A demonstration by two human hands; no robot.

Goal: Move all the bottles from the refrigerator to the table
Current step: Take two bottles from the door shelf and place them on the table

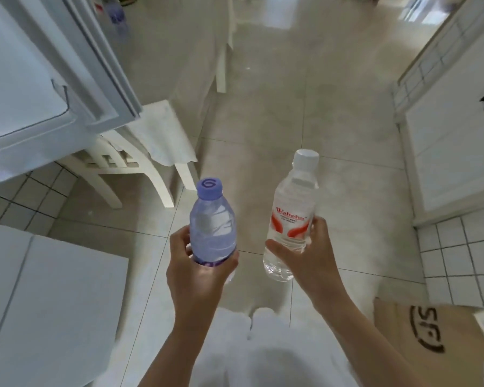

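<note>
We stand in a home kitchen: open refrigerator door (53,79), white panelled cabinets (453,141), tiled floor (263,135) and a white chair (140,160).

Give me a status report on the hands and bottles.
Left hand grips purple bottle. Right hand grips clear bottle. Both upright, carried over floor. Chair left, box right; path between open.

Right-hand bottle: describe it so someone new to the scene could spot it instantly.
Start at the tiled floor in mid-frame, where two bottles are held up side by side. The one further right, gripped low on its body by the right hand, is the clear bottle. It has a white cap and a red-printed label, while the purple bottle in the left hand is tinted, with a purple cap.
</note>
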